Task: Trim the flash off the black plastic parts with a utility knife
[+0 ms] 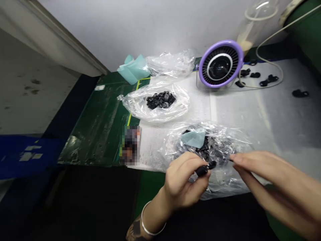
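Pinched in my left hand (184, 179) is a small black plastic part (205, 168) with two rounded lobes, held over the near edge of a clear plastic bag (173, 142). My right hand (260, 167) sits to its right, thumb and fingers pressed together on a thin dark piece (229, 159), too small to name. The two hands are a short way apart. Below and beyond them the open bag holds many black parts (204, 152), with a scrap of light blue sheet (194, 138) on top.
A second clear bag (132, 103) of black parts (160, 100) lies farther back. Behind are a crumpled bag (170, 65), blue sheets (134, 68) and a purple-rimmed fan (222, 64). A pale cable (278, 65) loops round loose black parts (269, 80) at right. A blurred-out item (129, 145) lies left.
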### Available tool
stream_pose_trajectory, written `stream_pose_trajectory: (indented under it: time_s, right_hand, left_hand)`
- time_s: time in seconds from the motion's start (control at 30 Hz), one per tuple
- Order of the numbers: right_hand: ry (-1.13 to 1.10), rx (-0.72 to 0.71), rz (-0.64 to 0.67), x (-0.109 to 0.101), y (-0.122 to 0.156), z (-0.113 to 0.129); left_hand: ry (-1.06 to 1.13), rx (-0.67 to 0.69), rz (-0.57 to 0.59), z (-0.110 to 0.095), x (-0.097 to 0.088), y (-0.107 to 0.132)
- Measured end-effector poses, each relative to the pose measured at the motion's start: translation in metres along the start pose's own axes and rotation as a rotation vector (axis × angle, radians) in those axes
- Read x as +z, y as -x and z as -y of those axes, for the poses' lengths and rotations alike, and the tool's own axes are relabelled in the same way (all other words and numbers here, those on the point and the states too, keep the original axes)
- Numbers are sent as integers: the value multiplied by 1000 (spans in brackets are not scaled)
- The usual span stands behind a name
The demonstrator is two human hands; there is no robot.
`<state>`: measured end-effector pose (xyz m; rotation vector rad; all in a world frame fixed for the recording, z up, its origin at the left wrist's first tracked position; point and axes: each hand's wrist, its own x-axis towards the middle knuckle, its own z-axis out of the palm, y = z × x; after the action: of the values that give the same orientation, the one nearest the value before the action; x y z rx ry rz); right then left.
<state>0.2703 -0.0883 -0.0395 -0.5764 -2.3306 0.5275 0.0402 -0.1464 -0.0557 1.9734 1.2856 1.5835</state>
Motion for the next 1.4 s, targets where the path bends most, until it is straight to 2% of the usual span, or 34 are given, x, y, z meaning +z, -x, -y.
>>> stream_pose_trajectory:
  time_s: [0.07, 0.23, 0.4, 0.6, 0.7, 0.8, 0.9, 1.0, 1.07, 1.13, 1.27, 1.4]
  right_hand:
    - [94, -58, 44, -1, -7, 10]
    - [174, -86, -12, 2, -11, 21]
    - [186, -99, -7, 4, -13, 15]
    - [128, -87, 5, -3, -15, 11]
    - [102, -82, 7, -4, -15, 7]
    - [167, -74, -22, 1, -17, -2]
    - [78, 2, -45, 5, -16, -8]
    - [-190, 216, -78, 2, -15, -4]
    - [-369, 380, -36, -2, -15, 3]
    - [-509, 468, 41, -6, -18, 8]
    - [-583, 490, 136, -8, -27, 13]
    - [-444, 454, 102, 2, -24, 13]
  left_hand:
    - [-47, 10, 21, -1, -1, -2]
    - [-146, 14, 64, -5, -2, -4]
    - [-234, 44, 106, -8, -2, -2]
    - [-329, 109, 137, -7, -1, -1]
    - [-319, 140, 157, -7, -3, 0]
    - [-235, 174, 192, -9, -5, -2]
    - [-155, 194, 212, -11, -6, -4]
    - [-135, 137, 223, -12, -5, -5]
    - [-127, 123, 224, -11, -4, -5]
    - [-126, 134, 222, -9, -3, -5]
    - [-132, 134, 253, -7, -1, -5]
    - [-52, -20, 279, -9, 3, -6]
